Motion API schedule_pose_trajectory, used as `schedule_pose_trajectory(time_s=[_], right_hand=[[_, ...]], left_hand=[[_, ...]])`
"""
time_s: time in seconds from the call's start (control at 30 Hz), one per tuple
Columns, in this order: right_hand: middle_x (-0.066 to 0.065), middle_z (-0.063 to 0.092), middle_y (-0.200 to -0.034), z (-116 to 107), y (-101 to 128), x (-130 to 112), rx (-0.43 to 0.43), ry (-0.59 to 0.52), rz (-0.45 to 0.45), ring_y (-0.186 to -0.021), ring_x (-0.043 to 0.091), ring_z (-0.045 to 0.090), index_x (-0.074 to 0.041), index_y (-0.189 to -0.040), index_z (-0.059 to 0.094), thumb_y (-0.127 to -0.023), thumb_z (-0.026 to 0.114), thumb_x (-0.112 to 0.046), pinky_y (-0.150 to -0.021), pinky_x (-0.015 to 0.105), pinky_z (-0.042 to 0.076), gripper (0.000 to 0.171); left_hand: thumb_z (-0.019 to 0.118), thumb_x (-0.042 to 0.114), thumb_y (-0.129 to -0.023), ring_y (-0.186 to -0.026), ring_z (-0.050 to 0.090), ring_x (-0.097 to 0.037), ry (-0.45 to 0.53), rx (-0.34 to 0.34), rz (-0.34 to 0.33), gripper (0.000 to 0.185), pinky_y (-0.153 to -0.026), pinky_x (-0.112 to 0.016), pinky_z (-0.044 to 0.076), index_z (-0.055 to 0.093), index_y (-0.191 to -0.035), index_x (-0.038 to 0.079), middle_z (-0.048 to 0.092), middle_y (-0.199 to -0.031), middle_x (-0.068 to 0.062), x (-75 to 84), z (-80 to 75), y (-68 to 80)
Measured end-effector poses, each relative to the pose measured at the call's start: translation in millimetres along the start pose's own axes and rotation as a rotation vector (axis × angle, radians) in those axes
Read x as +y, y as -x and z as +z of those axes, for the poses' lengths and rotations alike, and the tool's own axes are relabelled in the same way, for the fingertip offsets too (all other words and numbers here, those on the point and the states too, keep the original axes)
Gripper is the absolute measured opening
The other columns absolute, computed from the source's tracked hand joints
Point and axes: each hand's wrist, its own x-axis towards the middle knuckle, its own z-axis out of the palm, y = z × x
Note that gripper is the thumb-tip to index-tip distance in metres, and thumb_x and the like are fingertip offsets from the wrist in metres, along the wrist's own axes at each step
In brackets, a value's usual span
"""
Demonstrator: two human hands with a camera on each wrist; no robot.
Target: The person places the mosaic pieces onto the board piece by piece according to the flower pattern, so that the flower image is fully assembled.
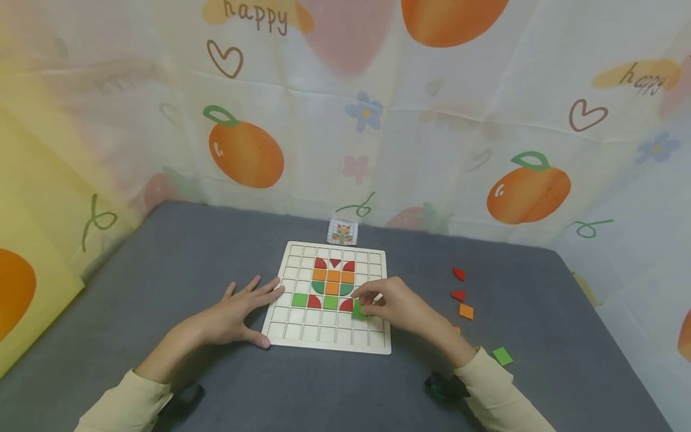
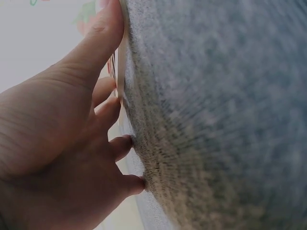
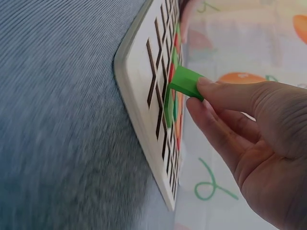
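A cream grid board (image 1: 326, 340) lies on the table, with red, orange and green pieces set in its cells. At its left edge my left hand (image 1: 233, 313) is spread, its thumb and fingertips touching the edge in the left wrist view. Over the board's right side, my right hand (image 1: 402, 307) pinches a green square tile (image 3: 186, 81) between thumb and fingers. The tile is tilted above the board in the right wrist view. Another green piece (image 3: 169, 108) lies on the board just beneath it. In the head view, the fingers partly cover the cells there.
A small pattern card (image 1: 342, 232) lies behind the board. On the right are loose red pieces (image 1: 459, 274), an orange square (image 1: 466, 311) and a green square (image 1: 502, 356). The right forearm partly hides another orange piece (image 1: 456, 330). A printed curtain (image 1: 313, 126) hangs behind the table.
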Motion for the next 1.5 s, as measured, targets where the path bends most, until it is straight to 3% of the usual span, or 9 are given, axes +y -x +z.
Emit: schedule_pose_trajectory(time_s=[0.63,1.5], right_hand=[[-0.001,0.071,-0.091,27,-35,-21,-0.050,-0.003,-0.050,-0.085,0.006,0.064,-0.004,-0.112,0.072,-0.087,0.073,-0.004,-0.079,0.021,0.053,0.025],[0.000,0.071,-0.084,38,-41,-21,-0.050,0.015,0.015,-0.080,0.005,0.063,-0.005,-0.107,0.073,-0.087,0.072,-0.003,-0.076,0.022,0.052,0.020]], left_hand=[[0.081,0.048,-0.070,-0.144,0.007,-0.052,0.014,0.007,0.001,0.104,-0.103,-0.075,-0.003,0.033,-0.153,0.009,0.020,-0.161,-0.017,4.1,-0.5,0.6],[0.080,0.051,-0.070,-0.145,0.005,-0.051,0.030,0.010,0.003,0.104,-0.103,-0.075,-0.005,0.033,-0.154,0.010,0.019,-0.161,-0.015,0.0,1.0,1.5]])
